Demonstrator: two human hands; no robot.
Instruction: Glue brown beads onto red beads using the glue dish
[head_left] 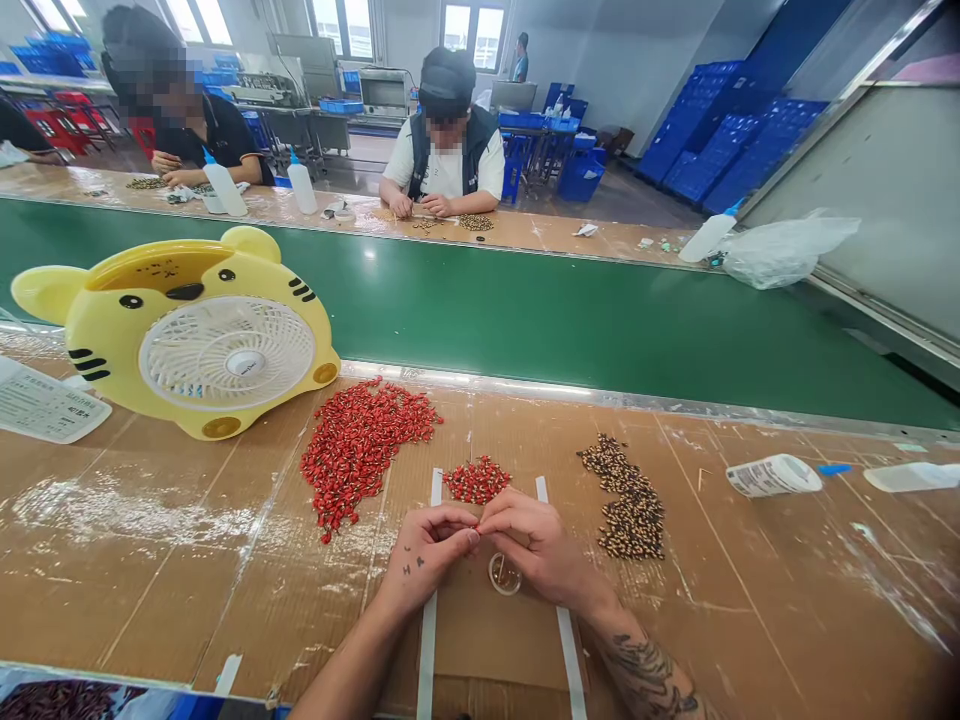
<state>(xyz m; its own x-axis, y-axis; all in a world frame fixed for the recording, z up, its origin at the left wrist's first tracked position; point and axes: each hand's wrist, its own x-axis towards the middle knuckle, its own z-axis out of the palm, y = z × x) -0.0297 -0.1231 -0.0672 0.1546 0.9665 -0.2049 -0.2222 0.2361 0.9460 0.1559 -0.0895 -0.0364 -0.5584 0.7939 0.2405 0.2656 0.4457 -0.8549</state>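
Both hands (480,540) pinch together just below red beads (477,480); leaflet print (45,402) unreadable.

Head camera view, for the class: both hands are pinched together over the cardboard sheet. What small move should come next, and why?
Probably the right hand should take one piece from the small red heap: it lies just beyond the fingertips, nearer than the larger red heap. What the left hand pinches is too small to make out, so that hand should likely stay put.

a small heap of glossy red beads (477,480) lies just beyond the hands (529,545), a small clear ring (504,591) just below them.
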